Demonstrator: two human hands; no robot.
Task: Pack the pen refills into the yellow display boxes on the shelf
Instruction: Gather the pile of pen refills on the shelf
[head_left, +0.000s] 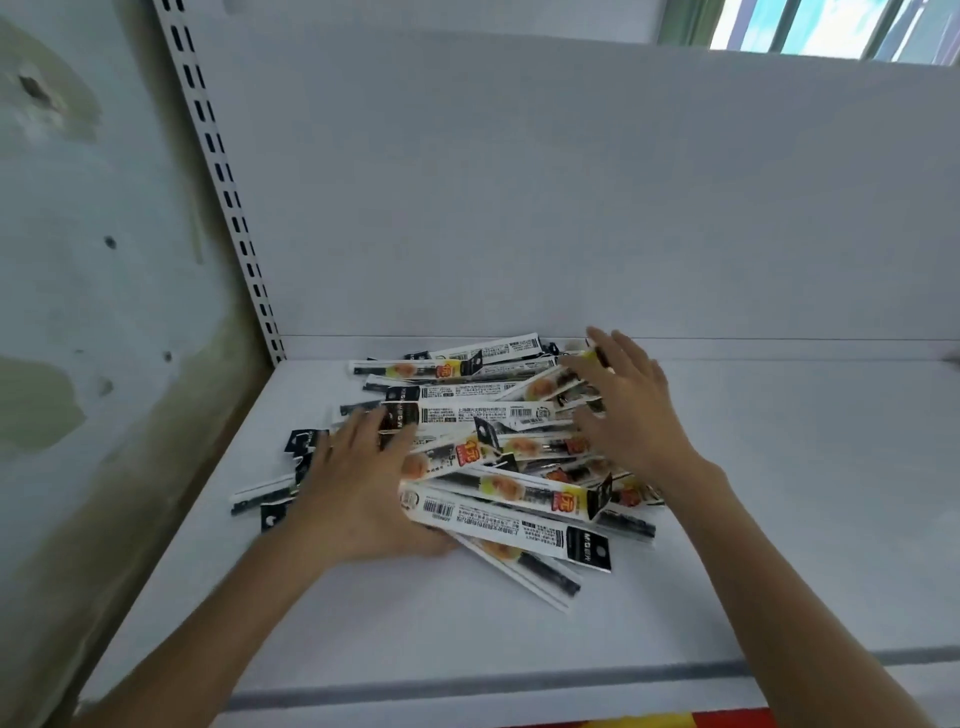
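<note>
A loose heap of pen refill packets (483, 452), long white sleeves with black ends, barcodes and orange-yellow labels, lies on the white shelf (779, 519) left of its middle. My left hand (358, 483) rests flat on the heap's left side, fingers spread over several packets, thumb under a barcode packet (498, 525). My right hand (623, 410) hovers over the heap's right side with fingers apart, touching the top packets. Neither hand grips anything. No yellow display box is in view, only a yellow and red strip (644, 722) at the bottom edge.
A white back panel (571, 208) closes the shelf behind. A slotted upright post (223, 176) stands at the left, with a stained wall (78, 260) beyond it. The shelf's front lip (467, 686) runs across the bottom. A window (831, 26) shows at top right.
</note>
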